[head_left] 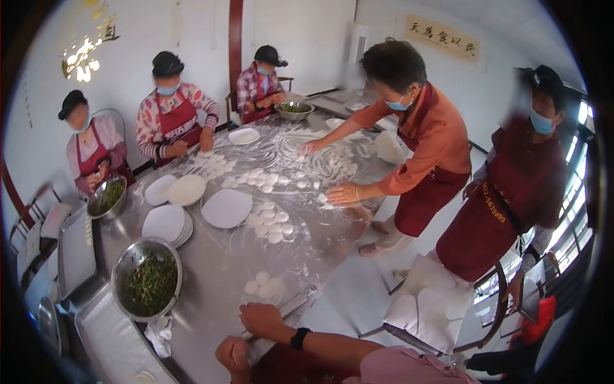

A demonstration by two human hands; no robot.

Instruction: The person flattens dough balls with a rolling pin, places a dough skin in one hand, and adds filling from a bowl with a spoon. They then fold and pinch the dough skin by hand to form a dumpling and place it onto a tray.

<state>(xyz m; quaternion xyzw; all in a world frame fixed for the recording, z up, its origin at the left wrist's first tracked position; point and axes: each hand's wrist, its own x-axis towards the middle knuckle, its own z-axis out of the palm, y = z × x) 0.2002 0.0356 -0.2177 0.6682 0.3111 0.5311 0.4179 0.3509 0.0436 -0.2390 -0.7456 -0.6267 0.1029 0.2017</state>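
Observation:
My right hand [261, 319], a dark band on its wrist, is closed at the near table edge, with whatever it may hold hidden. Just below it, my left hand [235, 354] is also curled closed, its contents out of sight. A pale, rod-like shape [297, 301] lies along the edge beside my right hand; its exact nature is unclear. Beyond that hand, a few white dough pieces [263, 285] rest on the metal table [217, 272]. To the left stands a steel bowl [146, 278] of chopped green filling, with a crumpled white cloth [158, 335] below it.
White plates [227, 208], more dough pieces [275, 221], metal trays [115, 339] and other bowls [107, 196] occupy the table. A person in orange [428, 137] leans over the far right side. Several others surround it. A cushioned chair [425, 304] stands at right.

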